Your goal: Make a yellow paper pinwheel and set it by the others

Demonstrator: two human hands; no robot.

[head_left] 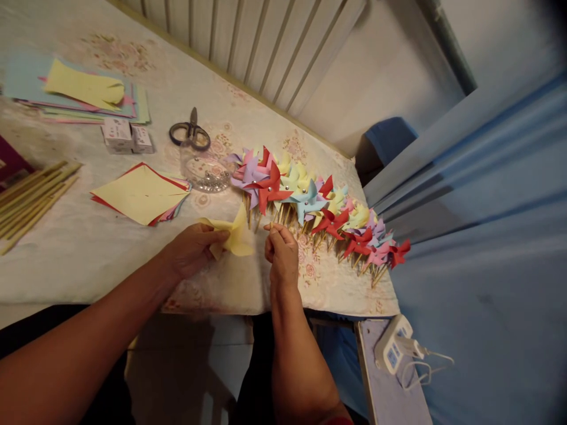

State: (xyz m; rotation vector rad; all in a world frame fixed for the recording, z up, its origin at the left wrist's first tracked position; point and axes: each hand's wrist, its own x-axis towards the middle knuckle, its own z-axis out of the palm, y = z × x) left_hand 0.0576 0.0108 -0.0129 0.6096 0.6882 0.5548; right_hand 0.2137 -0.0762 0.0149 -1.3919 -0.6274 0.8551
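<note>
My left hand (pixel 195 248) pinches a yellow paper pinwheel (pixel 239 233), its blades folded in and curling up. To the right of it, my right hand (pixel 282 248) is closed, thumb against the fingers. Something small and tan shows at those fingertips, too small to name, and it is apart from the yellow paper. Just beyond both hands lie finished pinwheels (pixel 305 200) on sticks, in red, purple, yellow, blue and pink. A clear dish of small metal pins (pixel 212 180) sits behind my left hand. Left of that is a stack of cut paper squares (pixel 142 195), yellow on top.
Dark-handled scissors (pixel 190 133) lie near the back. Two small boxes (pixel 126 137) stand before a pile of coloured sheets (pixel 26 77). Wooden sticks (pixel 38 195) are bundled at the left. A power strip (pixel 394 345) with a cable rests right of the table, beside a blue curtain (pixel 487 236).
</note>
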